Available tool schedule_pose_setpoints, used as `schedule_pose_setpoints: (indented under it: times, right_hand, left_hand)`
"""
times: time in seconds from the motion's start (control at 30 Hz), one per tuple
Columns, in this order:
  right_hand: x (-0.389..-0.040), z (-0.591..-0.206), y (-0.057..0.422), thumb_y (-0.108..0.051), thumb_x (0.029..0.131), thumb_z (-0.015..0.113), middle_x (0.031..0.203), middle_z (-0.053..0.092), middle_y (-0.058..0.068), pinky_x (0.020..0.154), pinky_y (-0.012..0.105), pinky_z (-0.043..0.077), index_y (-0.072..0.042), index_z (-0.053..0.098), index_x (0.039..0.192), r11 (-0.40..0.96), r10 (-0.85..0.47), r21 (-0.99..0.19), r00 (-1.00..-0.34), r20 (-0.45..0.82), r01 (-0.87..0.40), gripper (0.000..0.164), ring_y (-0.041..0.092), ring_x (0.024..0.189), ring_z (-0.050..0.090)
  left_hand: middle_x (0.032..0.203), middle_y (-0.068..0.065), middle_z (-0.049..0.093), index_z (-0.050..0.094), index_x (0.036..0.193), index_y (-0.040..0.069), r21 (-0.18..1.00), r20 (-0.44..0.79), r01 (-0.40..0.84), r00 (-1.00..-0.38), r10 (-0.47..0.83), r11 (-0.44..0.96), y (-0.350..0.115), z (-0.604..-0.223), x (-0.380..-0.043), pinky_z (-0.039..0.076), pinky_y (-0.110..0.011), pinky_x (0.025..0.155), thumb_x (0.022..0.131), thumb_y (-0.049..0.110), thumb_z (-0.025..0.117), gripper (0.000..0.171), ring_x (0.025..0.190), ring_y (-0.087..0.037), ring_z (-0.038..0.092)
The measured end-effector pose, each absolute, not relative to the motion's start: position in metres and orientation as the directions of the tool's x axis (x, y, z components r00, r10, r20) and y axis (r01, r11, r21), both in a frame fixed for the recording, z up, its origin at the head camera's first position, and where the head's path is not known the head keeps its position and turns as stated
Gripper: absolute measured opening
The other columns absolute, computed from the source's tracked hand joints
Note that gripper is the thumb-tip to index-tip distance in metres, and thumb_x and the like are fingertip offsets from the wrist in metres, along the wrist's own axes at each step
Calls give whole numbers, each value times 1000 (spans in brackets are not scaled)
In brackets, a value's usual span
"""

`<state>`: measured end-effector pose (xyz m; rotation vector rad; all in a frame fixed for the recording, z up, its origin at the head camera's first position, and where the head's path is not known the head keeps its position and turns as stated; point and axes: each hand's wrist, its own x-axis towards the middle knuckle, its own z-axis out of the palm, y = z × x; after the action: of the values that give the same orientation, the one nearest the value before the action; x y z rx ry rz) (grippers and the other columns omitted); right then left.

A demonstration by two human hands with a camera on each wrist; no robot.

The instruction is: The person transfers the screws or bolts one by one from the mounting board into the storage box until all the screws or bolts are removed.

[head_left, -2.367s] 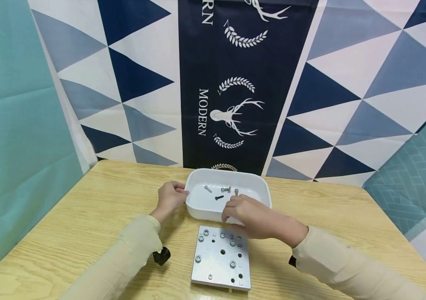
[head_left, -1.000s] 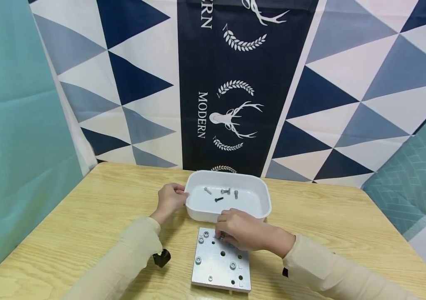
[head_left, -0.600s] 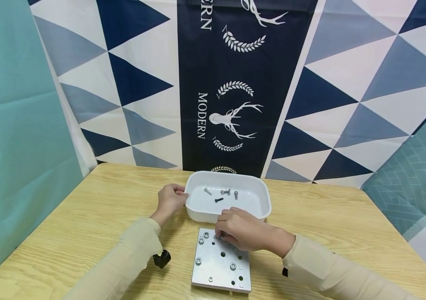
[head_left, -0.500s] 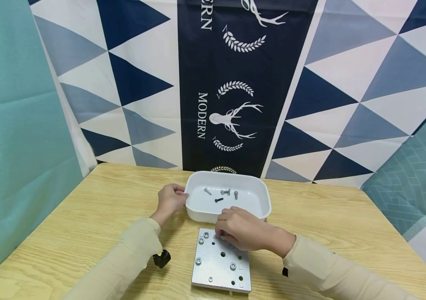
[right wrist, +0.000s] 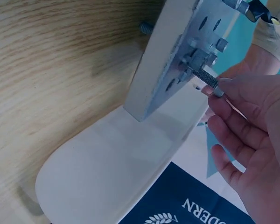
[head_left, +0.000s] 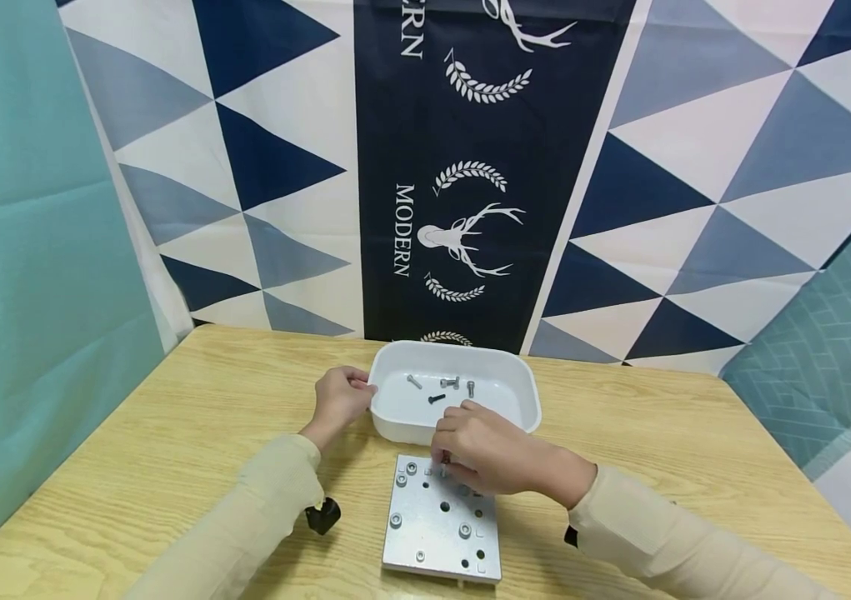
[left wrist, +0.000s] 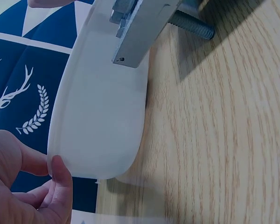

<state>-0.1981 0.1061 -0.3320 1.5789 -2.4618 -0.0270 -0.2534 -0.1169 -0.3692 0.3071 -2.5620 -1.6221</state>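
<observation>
My left hand (head_left: 338, 397) pinches the left rim of a white tray (head_left: 401, 410) between thumb and fingers. In the left wrist view, thumb and fingertips meet at the tray's (left wrist: 98, 121) end. Between right thumb and fingertips, my right hand (head_left: 488, 454) pinches a threaded bolt (right wrist: 206, 79), held over the far side of a silver metal plate (head_left: 428, 535). The bolt stands about upright to the plate's face; whether its lower end clears a hole, I cannot tell. Several socket-head bolts (head_left: 465, 530) sit in the plate among open holes. My right hand hides part of its far right area.
Inside the tray lie several loose silver bolts (head_left: 414, 382) and one black bolt (head_left: 436, 398). The tray stands just beyond the plate, on a wooden table (head_left: 245, 375). A patterned cloth (head_left: 463, 275) hangs behind. A black camera (head_left: 323, 516) is on the left wrist.
My right hand has come from the tray's front edge to the plate's far side, then risen slightly in the last half second; the bolt shows more below its fingers. My left hand stays put.
</observation>
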Motion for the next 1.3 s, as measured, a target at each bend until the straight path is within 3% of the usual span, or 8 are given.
schedule_pose_setpoints:
  times: [0.67,1.3]
  right_hand:
    - [-203,-324,108,-10,80,71,82,65,-9,76,24,47,-16,68,89,389,-904,119,-354,238,-914,12,7,82,55]
    - [-209,-307,104,-11,81,73,86,66,-8,81,27,50,-16,69,90,443,-882,117,-409,233,-889,11,8,84,56]
  left_hand:
    - [90,-15,67,67,102,-5,902,-9,-105,-974,-225,419,-118,-369,-252,53,-19,60,84,3,67,20,75,-17,61]
    - [88,-13,66,67,101,-3,904,-28,-119,-975,-220,410,-116,-368,-252,54,-20,60,84,4,67,19,74,-16,61]
